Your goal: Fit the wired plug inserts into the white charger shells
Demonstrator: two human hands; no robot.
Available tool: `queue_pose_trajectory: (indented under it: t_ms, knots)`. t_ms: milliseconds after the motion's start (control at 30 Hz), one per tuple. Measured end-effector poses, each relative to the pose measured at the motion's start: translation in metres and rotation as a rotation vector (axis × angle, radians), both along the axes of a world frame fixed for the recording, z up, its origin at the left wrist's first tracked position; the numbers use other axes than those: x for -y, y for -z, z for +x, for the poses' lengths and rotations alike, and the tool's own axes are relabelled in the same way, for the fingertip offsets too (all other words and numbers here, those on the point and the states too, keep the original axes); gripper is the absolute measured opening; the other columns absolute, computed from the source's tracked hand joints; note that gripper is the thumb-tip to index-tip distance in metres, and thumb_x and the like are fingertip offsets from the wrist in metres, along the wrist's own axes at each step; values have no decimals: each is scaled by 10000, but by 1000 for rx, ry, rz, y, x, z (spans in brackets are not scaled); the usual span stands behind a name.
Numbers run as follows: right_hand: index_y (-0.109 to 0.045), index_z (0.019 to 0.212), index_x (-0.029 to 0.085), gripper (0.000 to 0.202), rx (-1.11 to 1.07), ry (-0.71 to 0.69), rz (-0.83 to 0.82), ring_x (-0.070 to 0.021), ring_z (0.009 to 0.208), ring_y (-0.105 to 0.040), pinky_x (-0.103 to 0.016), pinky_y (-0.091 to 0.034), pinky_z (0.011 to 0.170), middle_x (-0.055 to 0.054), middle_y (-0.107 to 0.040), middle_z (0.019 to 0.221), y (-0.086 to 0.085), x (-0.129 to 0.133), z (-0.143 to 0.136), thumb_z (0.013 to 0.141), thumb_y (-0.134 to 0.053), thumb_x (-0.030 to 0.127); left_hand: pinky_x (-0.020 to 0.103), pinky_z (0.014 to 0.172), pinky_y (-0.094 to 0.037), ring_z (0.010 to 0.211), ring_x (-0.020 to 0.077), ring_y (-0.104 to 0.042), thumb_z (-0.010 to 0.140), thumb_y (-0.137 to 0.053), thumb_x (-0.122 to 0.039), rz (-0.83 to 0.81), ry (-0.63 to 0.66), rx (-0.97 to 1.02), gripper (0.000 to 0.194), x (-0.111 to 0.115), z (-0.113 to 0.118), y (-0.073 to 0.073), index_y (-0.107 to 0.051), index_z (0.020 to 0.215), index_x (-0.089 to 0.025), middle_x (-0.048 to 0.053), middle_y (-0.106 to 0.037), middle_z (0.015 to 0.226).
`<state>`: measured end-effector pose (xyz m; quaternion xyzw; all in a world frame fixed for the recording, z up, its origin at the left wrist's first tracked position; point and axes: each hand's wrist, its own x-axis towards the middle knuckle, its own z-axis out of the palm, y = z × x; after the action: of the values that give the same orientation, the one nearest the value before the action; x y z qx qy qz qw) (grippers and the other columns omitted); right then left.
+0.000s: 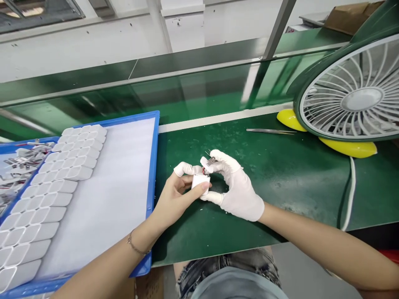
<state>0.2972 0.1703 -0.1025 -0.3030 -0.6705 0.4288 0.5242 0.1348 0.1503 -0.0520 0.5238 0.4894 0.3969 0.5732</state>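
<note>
Over the green mat [264,174], both hands, left [174,195] and right [237,187], pinch closed on a white casing [200,182].

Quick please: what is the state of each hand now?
Left hand: closed on the white housing.
Right hand: grip closed on the small wired part.

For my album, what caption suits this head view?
Two hands, left and gloved right, hold a white casing beside a tray.

Blue tray [154,166] on worktop's [264,182] left edge, rows of white shells [56,182] along its left side. Tweezers [269,131] near far edge. Green fan [352,91] at far right corner.
</note>
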Motion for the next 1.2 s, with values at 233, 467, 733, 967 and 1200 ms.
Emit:
queue_pose_trajectory:
  t_ms: [233,467,733,967,1200]
  knots:
    - [-388,1344,275,731,75,-3,-9,-198,968,-660,-393,-528,911,-43,-671,1054,-5,5,5,720,-760,196,259,713,-521,766,143,-665,808,-703,-324,-74,37,28,253,-2,-1,3,-542,944,-181,34,-729,839]
    - [-363,1349,255,723,114,-31,23,-219,1041,-635,-442,-462,1005,-36,-661,992,-6,3,8,736,-737,175,244,623,-511,661,128,-651,815,-688,-335,-121,24,54,328,0,4,7,-463,1004,-192,1,-698,744]
    - [-172,1452,289,935,100,-129,-25,-285,1389,-324,-530,-335,1108,-143,-266,1505,-2,-3,13,722,-753,242,297,808,-520,925,143,-670,796,-682,-169,318,-64,-191,552,0,-2,6,-277,1164,-244,50,-702,1075]
    - [-522,1243,246,400,-177,-378,-305,-246,1213,-534,-500,-400,1071,-88,-549,1290,-10,-9,23,859,-617,306,295,836,-541,991,153,-669,844,-634,-125,491,65,-305,574,0,-6,14,-263,1267,-234,66,-696,1089]
    - [-518,1146,203,312,-164,-358,-362,-164,779,-641,-420,-533,817,-28,-651,862,-14,-8,10,854,-625,223,330,873,-548,1045,214,-669,836,-615,-81,662,248,-571,475,3,-8,12,-440,1239,-261,50,-674,1126]
